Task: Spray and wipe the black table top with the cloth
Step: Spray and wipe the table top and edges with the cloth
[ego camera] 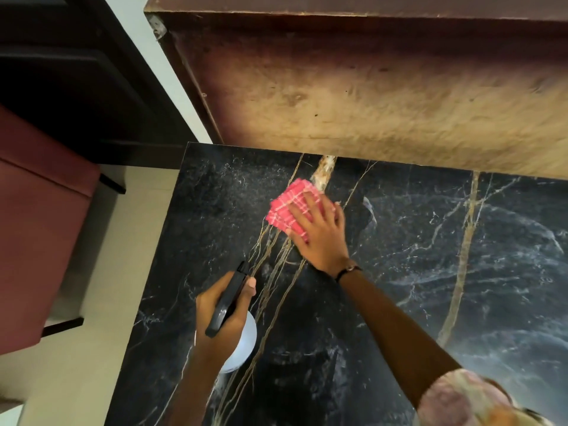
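From my remote seat I watched the head camera look down on the glossy black marble-patterned table top (399, 272) with its gold and white veins. The right hand (319, 238) lay flat, fingers spread, pressing the folded pink checked cloth (284, 207) against the far part of the surface. A thin dark bracelet (349, 269) circled that wrist. The left hand (222, 318) gripped a white plastic spray bottle (246, 339) by its black trigger head (227, 299), nozzle pointing away, thumb along the side. A worn brown wooden panel (368, 87) rose behind the table; a maroon cushioned seat (37, 210) stood off to the left.
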